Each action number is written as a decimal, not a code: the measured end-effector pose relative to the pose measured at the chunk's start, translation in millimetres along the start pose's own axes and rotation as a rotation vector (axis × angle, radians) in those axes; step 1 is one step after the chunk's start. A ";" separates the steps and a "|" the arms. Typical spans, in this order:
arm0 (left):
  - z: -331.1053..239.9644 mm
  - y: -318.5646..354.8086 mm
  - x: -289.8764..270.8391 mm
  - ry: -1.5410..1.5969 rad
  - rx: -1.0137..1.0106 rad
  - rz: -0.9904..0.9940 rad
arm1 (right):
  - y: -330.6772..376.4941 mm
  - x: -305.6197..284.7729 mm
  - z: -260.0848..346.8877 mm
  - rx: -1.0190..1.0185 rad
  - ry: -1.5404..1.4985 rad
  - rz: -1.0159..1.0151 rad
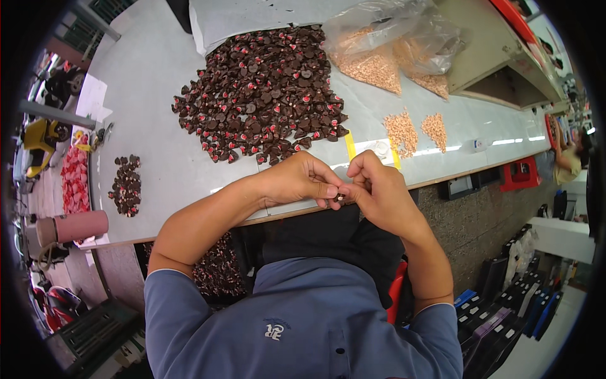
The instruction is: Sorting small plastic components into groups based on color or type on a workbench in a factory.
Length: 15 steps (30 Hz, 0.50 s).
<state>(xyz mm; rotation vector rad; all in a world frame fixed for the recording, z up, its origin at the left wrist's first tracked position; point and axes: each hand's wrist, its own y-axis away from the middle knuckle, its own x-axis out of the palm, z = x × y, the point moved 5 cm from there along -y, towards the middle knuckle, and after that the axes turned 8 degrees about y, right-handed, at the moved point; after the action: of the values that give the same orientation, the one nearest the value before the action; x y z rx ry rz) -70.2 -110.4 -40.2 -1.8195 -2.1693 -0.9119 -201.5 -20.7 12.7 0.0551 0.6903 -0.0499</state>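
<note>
My left hand [300, 180] and my right hand [382, 192] meet at the table's near edge, thumbs and fingertips pinched together. Between them is a small dark brown piece [339, 198] with a light spot; the fingers cover most of it. Beyond my left hand spreads a large heap of small dark brown pieces [259, 95], many with red and white marks. Two little piles of beige bits, one wider pile [401, 134] and one narrower pile [434, 131], lie past my right hand. Nearer to it, a white round item [380, 149] sits between yellow tape strips [351, 146].
Clear plastic bags of beige bits [369, 66] rest at the back beside a grey-green metal box [505, 82]. At the left are a small dark cluster [126, 186] and a pink cylinder [82, 226]. Below the table, a container of dark pieces [218, 271] stands by my left arm.
</note>
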 end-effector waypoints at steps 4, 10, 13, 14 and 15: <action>-0.8 0.6 0.6 0.056 -0.007 0.000 | 2.9 -3.9 -1.9 -0.035 -0.013 -0.003; -5.9 1.6 -3.5 0.035 -0.006 -0.030 | 20.4 -26.9 -30.5 0.073 -0.608 -0.510; -7.9 10.2 -5.3 0.027 0.027 -0.037 | 28.3 -29.5 -36.7 0.059 -0.562 -0.599; -10.9 14.0 -2.1 0.042 0.045 -0.010 | 34.9 -31.5 -37.6 0.076 -0.571 -0.640; -16.3 11.9 0.5 0.042 0.075 0.010 | 41.9 -35.4 -42.7 0.111 -0.576 -0.643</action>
<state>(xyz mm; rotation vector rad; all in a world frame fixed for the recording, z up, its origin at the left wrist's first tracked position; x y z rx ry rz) -63.2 -118.0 -22.8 -1.7585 -2.1375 -0.8471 -253.1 25.0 3.8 -0.0756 0.1053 -0.6964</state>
